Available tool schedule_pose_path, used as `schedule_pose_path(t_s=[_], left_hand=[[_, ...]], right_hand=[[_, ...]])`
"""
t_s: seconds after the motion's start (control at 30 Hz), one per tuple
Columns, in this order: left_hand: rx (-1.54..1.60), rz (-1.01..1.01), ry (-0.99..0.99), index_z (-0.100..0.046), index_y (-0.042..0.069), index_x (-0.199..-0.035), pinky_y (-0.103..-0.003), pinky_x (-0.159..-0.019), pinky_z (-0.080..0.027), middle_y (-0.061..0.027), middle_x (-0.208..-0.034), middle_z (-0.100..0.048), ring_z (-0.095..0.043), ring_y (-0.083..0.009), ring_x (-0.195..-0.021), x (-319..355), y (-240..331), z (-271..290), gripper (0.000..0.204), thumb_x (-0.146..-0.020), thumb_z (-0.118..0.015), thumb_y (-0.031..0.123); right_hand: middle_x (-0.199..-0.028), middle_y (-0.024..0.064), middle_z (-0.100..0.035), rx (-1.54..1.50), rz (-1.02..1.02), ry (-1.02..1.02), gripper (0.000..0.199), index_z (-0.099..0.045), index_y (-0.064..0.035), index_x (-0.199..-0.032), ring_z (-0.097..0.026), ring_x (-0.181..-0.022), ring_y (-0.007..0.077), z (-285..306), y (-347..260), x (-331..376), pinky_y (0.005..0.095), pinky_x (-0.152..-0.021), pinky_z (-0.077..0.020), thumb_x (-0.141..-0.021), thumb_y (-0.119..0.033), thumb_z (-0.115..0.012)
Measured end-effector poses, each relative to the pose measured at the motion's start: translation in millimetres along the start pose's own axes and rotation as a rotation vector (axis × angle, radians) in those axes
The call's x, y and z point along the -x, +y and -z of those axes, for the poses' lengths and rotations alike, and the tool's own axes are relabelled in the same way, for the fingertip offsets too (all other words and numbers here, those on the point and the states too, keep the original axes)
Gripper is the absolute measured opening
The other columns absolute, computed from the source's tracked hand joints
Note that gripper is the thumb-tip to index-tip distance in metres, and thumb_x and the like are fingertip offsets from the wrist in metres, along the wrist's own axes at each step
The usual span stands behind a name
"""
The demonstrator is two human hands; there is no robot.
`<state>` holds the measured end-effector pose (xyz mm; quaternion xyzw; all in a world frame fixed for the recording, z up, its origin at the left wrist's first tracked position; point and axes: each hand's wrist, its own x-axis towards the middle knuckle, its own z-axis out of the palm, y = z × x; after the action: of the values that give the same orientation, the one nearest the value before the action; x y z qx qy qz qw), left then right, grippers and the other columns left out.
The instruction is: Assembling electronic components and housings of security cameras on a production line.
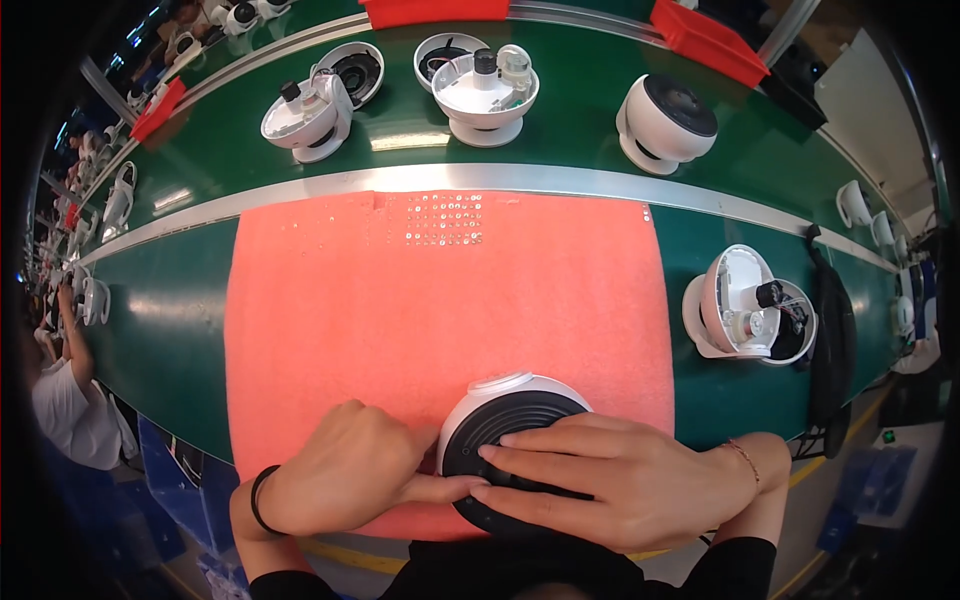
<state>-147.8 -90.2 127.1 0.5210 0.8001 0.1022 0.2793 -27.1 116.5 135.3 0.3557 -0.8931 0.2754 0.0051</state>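
Dome camera (500, 405): white shell with a black ribbed face, lay at the near edge of the pink mat (400, 300).
Right hand (610, 480): my fingers lay flat, pressing on its black face.
Left hand (345, 470): curled shut beside it, thumb touching its rim.
Screws (445, 218): in rows at the mat's far edge.
Open camera (750, 305): on the bench (180, 330), right of the mat.

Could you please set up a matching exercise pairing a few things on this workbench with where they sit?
Things:
1. right hand
2. rows of small screws
3. closed white dome unit
4. red bin

Places:
A. far edge of the pink mat
B. on the green belt, beyond the mat
C. flat on the black ribbed disc
D. beyond the belt, far right

Pairs: 1-C, 2-A, 3-B, 4-D
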Motion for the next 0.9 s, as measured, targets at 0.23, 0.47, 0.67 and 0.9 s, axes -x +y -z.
schedule_pose_path(t_s=[0.23, 0.47, 0.67, 0.9], left_hand=[[0.473, 0.138, -0.210, -0.059, 0.002, -0.104, -0.029, -0.060, -0.049, -0.0121, -0.073, -0.064, -0.064, -0.0216, -0.070, -11, -14, 1, 0.052, -0.069, -0.068, 0.040], [0.759, -0.089, 0.322, -0.027, -0.004, -0.132, -0.037, -0.080, -0.050, -0.0184, -0.105, -0.057, -0.058, -0.0274, -0.097, 1, 15, -12, 0.086, -0.065, -0.075, 0.020], [0.498, -0.209, 0.609, -0.030, -0.009, -0.128, -0.033, -0.075, -0.052, -0.0194, -0.106, -0.057, -0.060, -0.0258, -0.094, 4, 6, 6, 0.088, -0.060, -0.078, 0.018], [1.148, -0.436, 0.536, -0.031, -0.004, -0.129, -0.039, -0.100, -0.034, -0.0145, -0.123, -0.046, -0.044, -0.0252, -0.116, -9, -57, 33, 0.075, -0.069, -0.069, 0.019]], right_hand=[[-0.121, 0.0187, -0.044, -0.732, -0.812, 0.061, 0.067, -0.037, -0.0020, -0.127, -0.048, -0.110, 0.0303, -20, 24, 11, 0.0408, -0.090, -0.0388, -0.074, -0.028, -0.067], [-0.109, 0.0152, -0.051, -0.846, -0.643, 0.366, 0.081, -0.030, -0.0013, -0.125, -0.049, -0.108, 0.0233, -11, 7, 6, 0.0343, -0.093, -0.0373, -0.064, -0.023, -0.078], [-0.113, 0.0168, -0.050, -0.501, -0.473, 0.587, 0.089, -0.034, 0.0001, -0.118, -0.049, -0.108, 0.0222, -13, 26, -30, 0.0325, -0.093, -0.0368, -0.051, -0.029, -0.085], [-0.130, 0.0151, -0.033, -0.735, -0.240, 0.672, 0.104, -0.014, -0.0061, -0.135, -0.030, -0.126, 0.0238, -2, 34, -61, 0.0360, -0.102, -0.0278, -0.058, -0.021, -0.081]])
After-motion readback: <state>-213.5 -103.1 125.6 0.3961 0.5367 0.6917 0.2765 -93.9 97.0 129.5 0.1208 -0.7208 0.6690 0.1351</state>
